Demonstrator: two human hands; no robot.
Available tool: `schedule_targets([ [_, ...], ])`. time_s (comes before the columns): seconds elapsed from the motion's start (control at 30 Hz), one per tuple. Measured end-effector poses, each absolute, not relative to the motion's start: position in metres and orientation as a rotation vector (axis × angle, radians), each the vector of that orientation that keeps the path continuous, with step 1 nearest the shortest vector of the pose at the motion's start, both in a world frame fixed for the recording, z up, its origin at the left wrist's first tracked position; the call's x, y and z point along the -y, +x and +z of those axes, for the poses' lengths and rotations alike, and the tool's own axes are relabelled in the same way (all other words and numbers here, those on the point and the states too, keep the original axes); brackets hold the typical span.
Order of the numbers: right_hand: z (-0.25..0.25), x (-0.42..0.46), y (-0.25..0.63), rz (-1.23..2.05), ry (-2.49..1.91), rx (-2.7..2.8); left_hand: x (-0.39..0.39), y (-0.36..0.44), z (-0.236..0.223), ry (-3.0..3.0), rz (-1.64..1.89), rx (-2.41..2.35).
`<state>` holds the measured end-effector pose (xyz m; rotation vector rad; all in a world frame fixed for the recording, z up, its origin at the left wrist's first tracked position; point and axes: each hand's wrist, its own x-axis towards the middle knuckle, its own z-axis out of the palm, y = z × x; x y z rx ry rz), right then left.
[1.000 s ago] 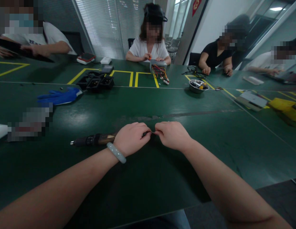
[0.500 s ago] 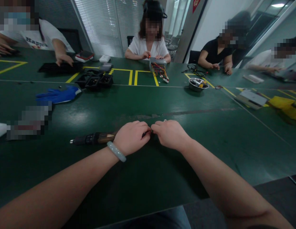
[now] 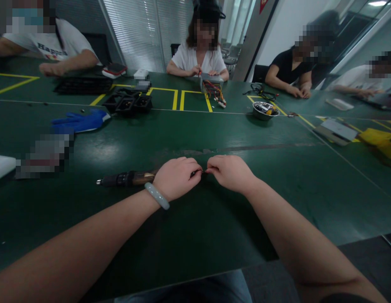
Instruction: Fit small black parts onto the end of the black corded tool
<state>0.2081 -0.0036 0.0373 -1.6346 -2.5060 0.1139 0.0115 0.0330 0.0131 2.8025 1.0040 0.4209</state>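
My left hand (image 3: 176, 179), with a pale bangle (image 3: 157, 195) at its wrist, is closed over the rear of a dark tool that looks like an electric screwdriver (image 3: 124, 179). The tool lies across in front of me, its silver tip pointing left and part of its brown body showing. To its right, my right hand (image 3: 231, 171) is closed in a pinch close to the left fingertips. A small dark bit shows in the narrow gap between the hands; what the right fingers hold is too small to make out.
A blue glove (image 3: 80, 121) lies at the left, behind a blurred-out object (image 3: 47, 153). Farther back are black trays (image 3: 128, 101) and a metal bowl (image 3: 265, 110) of small parts. Across the green table (image 3: 170, 134), a person handles a grey box with coloured wires (image 3: 214, 88); others sit nearby.
My right hand has drawn slightly right, opening a small gap from the left fingertips. My left hand keeps its hold. The person at far left has lifted a hand off the black object.
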Motion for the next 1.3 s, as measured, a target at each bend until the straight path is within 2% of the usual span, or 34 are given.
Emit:
schedule_targets([
  [0.73, 0.040, 0.009, 0.201, -0.053, -1.689, 2.603, -0.032, 0.011, 0.012, 2.806, 0.438, -1.012],
  [1.3, 0.039, 0.010, 0.195, 0.066, -1.808, 2.491, -0.030, 0.011, 0.011, 2.840, 0.470, -0.992],
])
